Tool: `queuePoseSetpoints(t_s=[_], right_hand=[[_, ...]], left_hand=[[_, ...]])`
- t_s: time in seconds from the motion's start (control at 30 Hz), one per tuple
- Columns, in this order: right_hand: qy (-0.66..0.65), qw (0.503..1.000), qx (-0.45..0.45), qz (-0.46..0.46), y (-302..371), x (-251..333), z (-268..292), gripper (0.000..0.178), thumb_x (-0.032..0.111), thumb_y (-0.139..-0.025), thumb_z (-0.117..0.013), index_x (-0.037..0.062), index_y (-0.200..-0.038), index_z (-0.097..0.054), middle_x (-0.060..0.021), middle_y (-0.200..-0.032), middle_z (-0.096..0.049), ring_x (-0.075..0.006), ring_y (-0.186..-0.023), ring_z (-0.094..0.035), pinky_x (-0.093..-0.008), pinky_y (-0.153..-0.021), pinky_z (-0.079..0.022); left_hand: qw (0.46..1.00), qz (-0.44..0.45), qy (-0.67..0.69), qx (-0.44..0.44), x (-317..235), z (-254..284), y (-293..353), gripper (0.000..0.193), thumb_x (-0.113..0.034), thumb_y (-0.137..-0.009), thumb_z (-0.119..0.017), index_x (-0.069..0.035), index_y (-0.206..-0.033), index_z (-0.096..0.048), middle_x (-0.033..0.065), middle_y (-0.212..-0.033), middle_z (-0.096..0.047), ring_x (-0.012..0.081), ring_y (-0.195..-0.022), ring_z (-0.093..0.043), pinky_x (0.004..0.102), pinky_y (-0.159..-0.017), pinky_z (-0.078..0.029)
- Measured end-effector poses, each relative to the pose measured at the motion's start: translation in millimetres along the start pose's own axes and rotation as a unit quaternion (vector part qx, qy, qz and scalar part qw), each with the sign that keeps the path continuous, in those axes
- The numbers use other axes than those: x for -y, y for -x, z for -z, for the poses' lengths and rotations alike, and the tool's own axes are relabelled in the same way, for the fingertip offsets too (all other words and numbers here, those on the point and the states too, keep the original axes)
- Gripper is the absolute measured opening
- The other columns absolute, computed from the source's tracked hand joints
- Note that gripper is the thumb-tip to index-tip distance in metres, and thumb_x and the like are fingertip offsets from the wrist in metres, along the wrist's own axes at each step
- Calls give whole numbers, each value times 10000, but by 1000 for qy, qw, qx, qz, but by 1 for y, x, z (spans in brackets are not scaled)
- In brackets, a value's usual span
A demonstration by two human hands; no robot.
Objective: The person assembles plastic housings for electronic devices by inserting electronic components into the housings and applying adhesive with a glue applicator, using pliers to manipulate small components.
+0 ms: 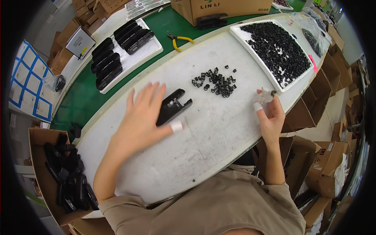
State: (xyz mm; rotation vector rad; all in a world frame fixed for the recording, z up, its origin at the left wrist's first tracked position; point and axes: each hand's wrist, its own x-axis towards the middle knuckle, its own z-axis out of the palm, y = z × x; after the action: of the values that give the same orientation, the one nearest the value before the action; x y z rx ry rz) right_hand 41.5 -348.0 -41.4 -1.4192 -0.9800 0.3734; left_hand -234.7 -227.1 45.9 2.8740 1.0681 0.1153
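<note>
"Where's the black housing (168, 110)?"

"On the desk (196, 156), notched end pointing up and to the right, near the loose clips (223, 87)."

"How would you handle it?"

"I'd steady it low on its body, fingers away from the notch, and keep the clips in one heap. The clear piece (265, 97) looks light and perhaps slippery, so a soft pinch should do; squeezing hard might flip it away."

"And the hands?"

"The left hand (139, 123) is spread wide, thumb swung out to the right, with the housing showing between thumb and index finger. It isn't closed round anything, though I can't tell whether it touches the housing. The right hand (271, 123) is just below the white tray's (256, 58) near corner, fingertips up and drawn together on the clear piece, which has a dark bit at its tip."

"Forearms?"

"The left forearm (106, 174) slants in from lower left; the right forearm (275, 168) rises almost straight."
</note>
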Motion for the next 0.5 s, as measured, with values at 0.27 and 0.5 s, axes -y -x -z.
queuePoseSetpoints(t_s=[0.27,0.5], right_hand=[[125,991,21,31,-22,4,-2,361,67,-763,-661,-37,-1092,-556,-135,-992,-649,-211,-1012,-603,-293,-869,-433],[164,986,13,32,-34,0,3,364,89,-742,-669,-3,-1080,-570,-131,-958,-662,-214,-989,-615,-301,-814,-458]], left_hand=[[994,8,85,-70,-7,-29,22,556,-176,-722,-663,-50,-1228,-469,205,-1195,-445,342,-1073,-451,422,-892,-381],[981,-13,104,-165,-14,-35,22,233,-111,-639,-692,-37,-842,-605,142,-1031,-521,302,-881,-519,386,-744,-434]])
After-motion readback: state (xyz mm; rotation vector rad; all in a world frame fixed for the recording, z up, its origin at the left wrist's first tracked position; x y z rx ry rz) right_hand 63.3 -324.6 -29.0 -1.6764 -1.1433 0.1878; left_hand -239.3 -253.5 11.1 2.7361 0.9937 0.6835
